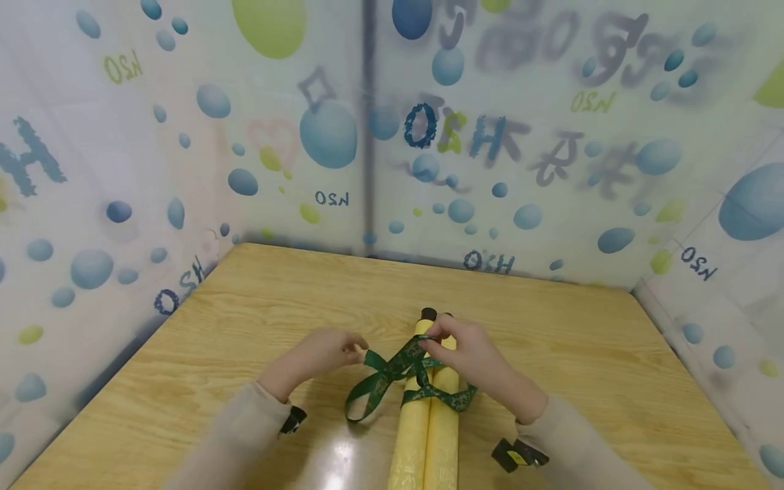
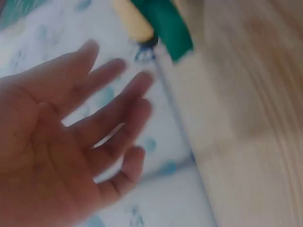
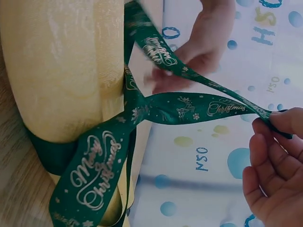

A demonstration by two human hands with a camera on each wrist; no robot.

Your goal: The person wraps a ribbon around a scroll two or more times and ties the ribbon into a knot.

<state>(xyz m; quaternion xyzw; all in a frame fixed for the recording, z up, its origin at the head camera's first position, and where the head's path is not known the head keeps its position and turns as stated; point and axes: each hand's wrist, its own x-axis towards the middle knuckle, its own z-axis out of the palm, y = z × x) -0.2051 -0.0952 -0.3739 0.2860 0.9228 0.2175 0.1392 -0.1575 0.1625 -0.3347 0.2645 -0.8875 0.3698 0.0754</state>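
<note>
Two long yellow rolls (image 1: 412, 435) with black ends lie side by side on the table, pointing away from me. A green ribbon (image 1: 404, 357) with gold "Merry Christmas" print goes around both. A loop of it hangs to the left of the rolls. Between thumb and fingertips, my right hand (image 1: 471, 350) pinches a folded stretch of the ribbon (image 3: 184, 108), pulled taut in the right wrist view. My left hand (image 1: 321, 350) is left of the rolls, close to a ribbon tail. Its fingers (image 2: 137, 85) are loosely spread, holding nothing, with the ribbon's cut end (image 2: 177, 45) beyond them.
The wood-grain table (image 1: 294, 292) is enclosed by white curtain walls (image 1: 269, 224) printed with blue and green bubbles, at the back and both sides. Black wrist devices (image 1: 519, 454) sit below both forearms. Light glares off the tabletop near the front.
</note>
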